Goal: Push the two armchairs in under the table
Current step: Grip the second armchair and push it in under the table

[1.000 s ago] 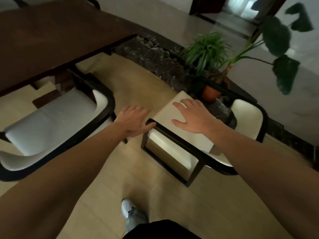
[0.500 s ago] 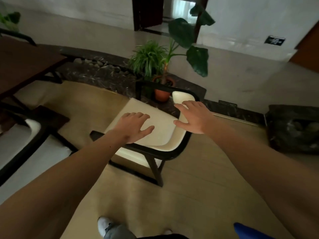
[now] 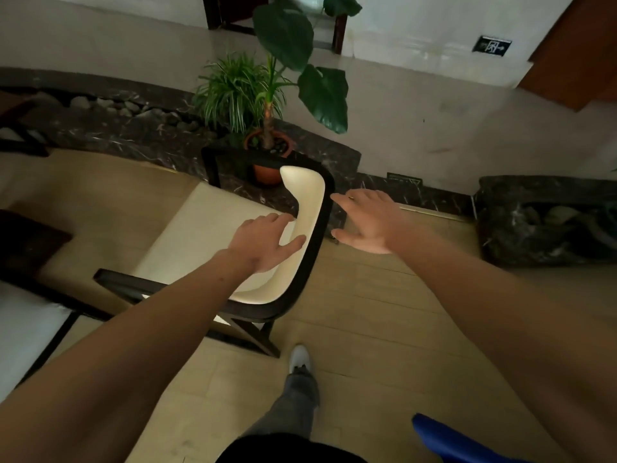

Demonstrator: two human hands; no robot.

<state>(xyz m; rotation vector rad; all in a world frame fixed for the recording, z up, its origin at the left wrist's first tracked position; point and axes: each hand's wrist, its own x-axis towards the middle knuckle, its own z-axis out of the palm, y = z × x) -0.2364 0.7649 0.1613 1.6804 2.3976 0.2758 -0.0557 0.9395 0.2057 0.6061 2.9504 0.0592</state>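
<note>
A dark-framed armchair (image 3: 310,208) with a cream seat and curved cream backrest stands in the middle of the view, out on the floor. My left hand (image 3: 263,242) hovers flat over the inner side of its backrest, fingers spread, holding nothing. My right hand (image 3: 364,225) is open just right of the backrest's outer rim, close to it but apart. Only a corner of the second armchair (image 3: 30,325), white cushion in a dark frame, shows at the lower left. The table is almost out of view at the far left edge.
A potted plant (image 3: 267,142) with long leaves stands right behind the chair on a dark marble ledge (image 3: 133,132). A dark marble block (image 3: 541,222) sits at the right. Pale wooden floor (image 3: 384,312) lies around my foot (image 3: 300,359).
The view has swung right, so the table has left the frame. Both hands have moved from above the seat to the chair's backrest, one on each side.
</note>
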